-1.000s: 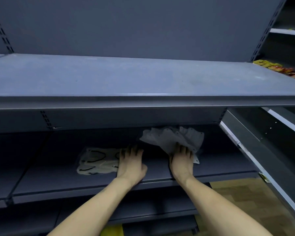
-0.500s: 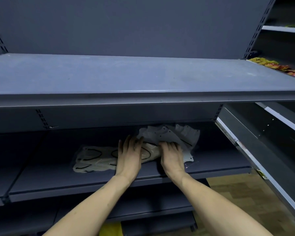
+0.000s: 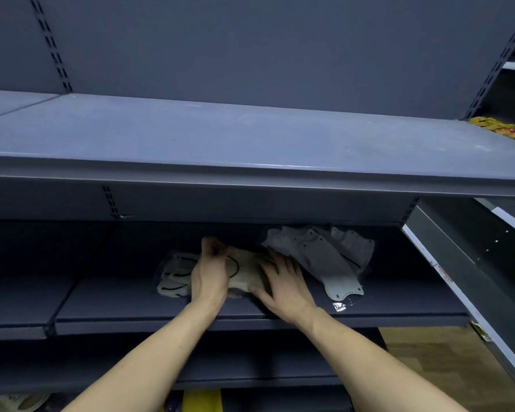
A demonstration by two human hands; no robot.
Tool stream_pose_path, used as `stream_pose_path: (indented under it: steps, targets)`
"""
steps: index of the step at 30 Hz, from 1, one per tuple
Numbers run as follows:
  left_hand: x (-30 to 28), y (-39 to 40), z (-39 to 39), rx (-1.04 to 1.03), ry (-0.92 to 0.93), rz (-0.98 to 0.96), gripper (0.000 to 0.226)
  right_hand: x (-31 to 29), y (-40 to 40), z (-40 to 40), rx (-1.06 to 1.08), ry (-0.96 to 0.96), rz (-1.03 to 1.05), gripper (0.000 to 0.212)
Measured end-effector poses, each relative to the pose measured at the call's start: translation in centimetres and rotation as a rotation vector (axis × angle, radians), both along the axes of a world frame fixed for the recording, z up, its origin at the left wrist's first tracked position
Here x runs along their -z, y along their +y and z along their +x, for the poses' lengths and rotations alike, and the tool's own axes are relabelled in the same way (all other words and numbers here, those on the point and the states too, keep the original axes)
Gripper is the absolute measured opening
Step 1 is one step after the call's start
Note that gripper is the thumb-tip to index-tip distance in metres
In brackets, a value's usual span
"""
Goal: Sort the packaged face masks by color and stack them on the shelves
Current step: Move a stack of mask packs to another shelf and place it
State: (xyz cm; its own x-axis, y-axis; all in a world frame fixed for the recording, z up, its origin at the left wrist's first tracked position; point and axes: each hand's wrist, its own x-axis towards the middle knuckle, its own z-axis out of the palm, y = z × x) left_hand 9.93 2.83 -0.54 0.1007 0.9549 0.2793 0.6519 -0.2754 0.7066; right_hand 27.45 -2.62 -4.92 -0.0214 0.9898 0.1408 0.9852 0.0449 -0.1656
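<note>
Left hand (image 3: 210, 275) lies on the stack of beige packaged masks (image 3: 176, 275) on the middle shelf (image 3: 399, 301), fingers curled at the far edge of the topmost beige pack (image 3: 247, 273) and gripping it. Right hand (image 3: 283, 281) rests flat on the right part of that same pack, fingers spread and straight, thumb along its near edge. Beige stack sits left of centre on the shelf, black ear loops visible through the wrapping. White packaged masks (image 3: 324, 257) lie fanned just beside the right hand, touching the beige pack's right end. Upper shelf (image 3: 220, 138) above carries yellow and orange packets (image 3: 503, 129) at its far right.
</note>
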Motion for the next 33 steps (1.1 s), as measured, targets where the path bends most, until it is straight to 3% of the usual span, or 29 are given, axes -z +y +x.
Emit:
stream_pose_path:
  steps: [2,4,7,9,13,16,20,25,30,33]
  targets:
    - [0.2,1.0,-1.5,-0.032,0.059,0.093,0.013,0.2,0.6,-1.7,-0.043,0.024,-0.060,0.072]
    - [0.9,2.3,-3.2,-0.064,0.070,0.054,0.023,0.3,1.3,-3.6,-0.066,0.043,-0.117,0.073]
    - [2.9,4.6,-5.3,-0.070,0.556,-0.031,0.038,0.7,2.4,-5.8,-0.062,0.072,-0.205,0.067]
    - [3.6,5.4,-6.3,-0.025,0.668,-0.138,0.042,0.7,2.9,-6.7,-0.032,0.094,-0.171,0.064]
    - [4.6,5.5,-7.1,0.116,0.686,-0.146,0.053,0.6,3.6,-7.2,-0.045,0.067,-0.145,0.058]
    - [3.9,4.8,-7.0,0.297,0.739,-0.164,0.048,1.1,3.6,-7.1,-0.041,0.078,-0.115,0.059]
    - [4.5,5.5,-7.5,0.324,0.670,-0.174,0.042,1.7,4.0,-6.5,0.015,0.088,-0.067,0.072]
    - [5.5,6.4,-9.7,0.346,0.671,-0.137,0.039,1.8,4.3,-5.3,0.069,0.096,-0.076,0.060]
    - [5.3,5.3,-11.1,0.305,0.609,-0.231,0.103,1.0,3.7,-5.9,0.022,0.195,-0.141,0.091]
    - [4.2,5.2,-10.8,0.314,0.664,-0.230,0.107,0.4,3.6,-6.6,-0.035,0.199,-0.092,0.094]
